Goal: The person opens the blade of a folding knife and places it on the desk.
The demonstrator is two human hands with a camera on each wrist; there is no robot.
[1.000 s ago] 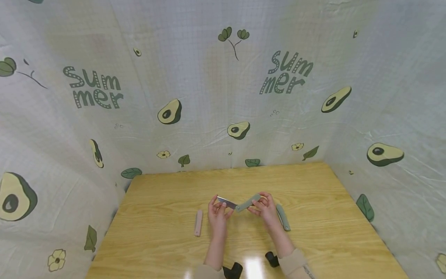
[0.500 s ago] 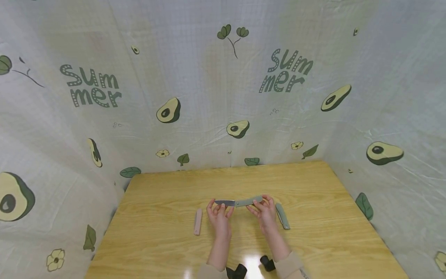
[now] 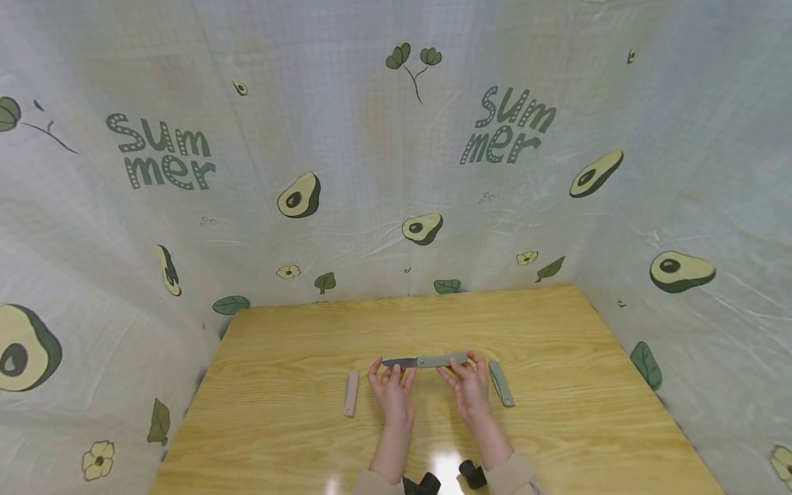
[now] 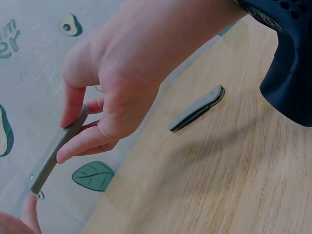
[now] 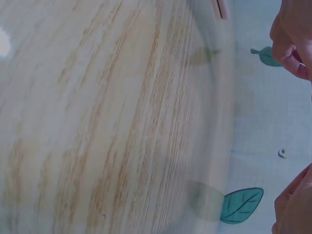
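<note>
Nearest, beige cuffs come in over the desk, with a black device by the left wrist and another black device by the right; farther on, the left grip is a narrow pinch, thumb and fingers on the blade; the right grip is narrow too, pinching the grey-green handle toward its outer end; on the desk, a pink folded knife lies toward the left edge, just beside the left grip, and a green folded knife lies aslant toward the right edge, beside the right grip; blade and handle form one unfolded knife, almost straight and level, held above the desk midway between its side edges; past the far edge hangs a pale curtain printed with avocados.
</note>
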